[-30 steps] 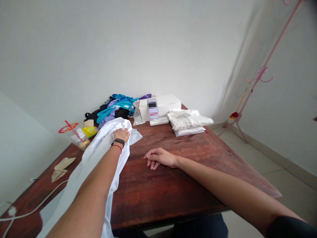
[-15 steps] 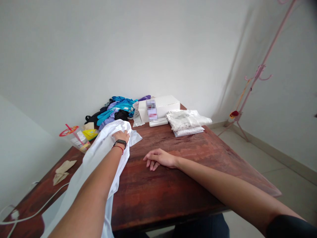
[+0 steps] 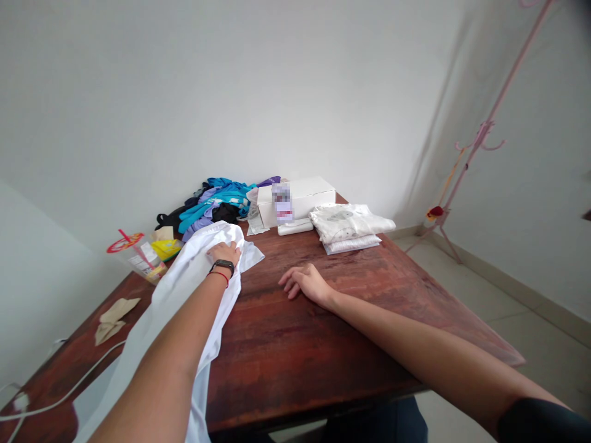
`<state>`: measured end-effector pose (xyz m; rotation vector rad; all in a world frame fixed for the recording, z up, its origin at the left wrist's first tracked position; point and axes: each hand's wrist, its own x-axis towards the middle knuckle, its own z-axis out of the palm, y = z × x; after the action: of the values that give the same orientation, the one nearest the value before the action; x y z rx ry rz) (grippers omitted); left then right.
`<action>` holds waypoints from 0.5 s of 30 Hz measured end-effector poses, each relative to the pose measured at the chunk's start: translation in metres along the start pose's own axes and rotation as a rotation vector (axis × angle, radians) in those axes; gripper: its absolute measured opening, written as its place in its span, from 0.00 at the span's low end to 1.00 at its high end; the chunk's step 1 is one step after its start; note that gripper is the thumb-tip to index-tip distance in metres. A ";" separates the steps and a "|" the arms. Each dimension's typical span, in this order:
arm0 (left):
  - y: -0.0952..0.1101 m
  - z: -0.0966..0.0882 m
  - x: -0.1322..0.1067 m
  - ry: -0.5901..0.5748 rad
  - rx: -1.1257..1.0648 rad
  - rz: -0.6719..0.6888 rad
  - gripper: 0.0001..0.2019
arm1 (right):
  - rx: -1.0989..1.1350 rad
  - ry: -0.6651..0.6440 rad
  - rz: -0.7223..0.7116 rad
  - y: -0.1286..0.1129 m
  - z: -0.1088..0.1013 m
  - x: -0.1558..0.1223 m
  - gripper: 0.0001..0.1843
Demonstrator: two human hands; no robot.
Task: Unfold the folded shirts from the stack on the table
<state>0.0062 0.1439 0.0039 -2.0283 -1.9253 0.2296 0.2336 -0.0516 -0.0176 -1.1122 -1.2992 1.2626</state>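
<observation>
On the left side of the table lies a long white cloth garment (image 3: 184,278), bunched at its far end and running down past the near edge. My left hand (image 3: 223,253), with a black band on its wrist, rests palm down on the far part of the garment. Its fingers lie along the fabric, partly hidden, and do not seem to clasp it. My right hand (image 3: 305,284) is over the bare middle of the brown wooden table (image 3: 286,351). Nothing is in it; its fingers are loosely bent and slightly apart.
Crumpled clothes (image 3: 217,203) lie by the wall. Beside them are a white box (image 3: 305,195), a white roll (image 3: 295,227) and folded white clothes (image 3: 351,224). A plastic cup (image 3: 143,255), beige tissue (image 3: 113,320) and white cable (image 3: 69,397) sit left. A pink coat rack (image 3: 489,117) stands right.
My right hand has moved slightly to the right and farther from me over the table. My left hand stays on the white garment, and the view has shifted a little.
</observation>
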 end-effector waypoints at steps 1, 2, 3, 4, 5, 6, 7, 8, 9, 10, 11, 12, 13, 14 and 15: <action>0.000 0.000 0.000 0.002 -0.006 -0.001 0.26 | -0.025 0.002 -0.005 0.001 0.000 0.001 0.15; 0.000 0.001 0.000 0.003 -0.011 -0.001 0.26 | -0.057 -0.002 -0.017 0.002 -0.001 0.001 0.14; 0.000 0.001 0.000 0.005 -0.016 -0.003 0.26 | -0.092 -0.013 -0.032 0.003 -0.001 0.002 0.14; 0.000 0.001 0.000 0.007 -0.020 -0.005 0.26 | -0.129 -0.031 -0.051 0.004 -0.001 0.002 0.13; -0.001 0.001 0.000 0.008 -0.024 -0.008 0.26 | -0.169 -0.055 -0.077 0.006 -0.001 0.002 0.14; -0.001 0.002 0.000 0.010 -0.027 -0.010 0.26 | -0.210 -0.083 -0.107 0.006 -0.001 0.002 0.15; -0.001 0.002 0.000 0.011 -0.031 -0.012 0.26 | -0.252 -0.108 -0.140 0.007 -0.001 0.002 0.16; -0.001 0.002 0.000 0.012 -0.034 -0.014 0.26 | -0.291 -0.128 -0.172 0.007 -0.001 0.001 0.17; -0.001 0.002 0.000 0.011 -0.037 -0.015 0.26 | -0.324 -0.139 -0.197 0.007 -0.001 0.000 0.18; -0.002 0.002 0.000 0.010 -0.041 -0.015 0.26 | -0.351 -0.148 -0.211 0.006 -0.001 -0.001 0.18; -0.002 0.002 0.000 0.010 -0.045 -0.016 0.26 | -0.370 -0.155 -0.214 0.006 -0.001 -0.001 0.19; -0.002 0.002 0.000 0.009 -0.049 -0.016 0.26 | -0.382 -0.161 -0.211 0.006 0.000 -0.002 0.19; -0.002 0.002 0.001 0.009 -0.053 -0.016 0.26 | -0.392 -0.169 -0.211 0.005 0.000 -0.002 0.19; -0.002 0.002 0.001 0.008 -0.058 -0.017 0.26 | -0.401 -0.180 -0.218 0.005 0.000 -0.003 0.19; -0.001 0.002 0.000 0.007 -0.064 -0.018 0.26 | -0.408 -0.190 -0.232 0.006 0.000 -0.003 0.20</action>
<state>0.0044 0.1444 0.0029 -2.0481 -1.9698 0.1576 0.2335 -0.0541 -0.0235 -1.0953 -1.8313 0.9709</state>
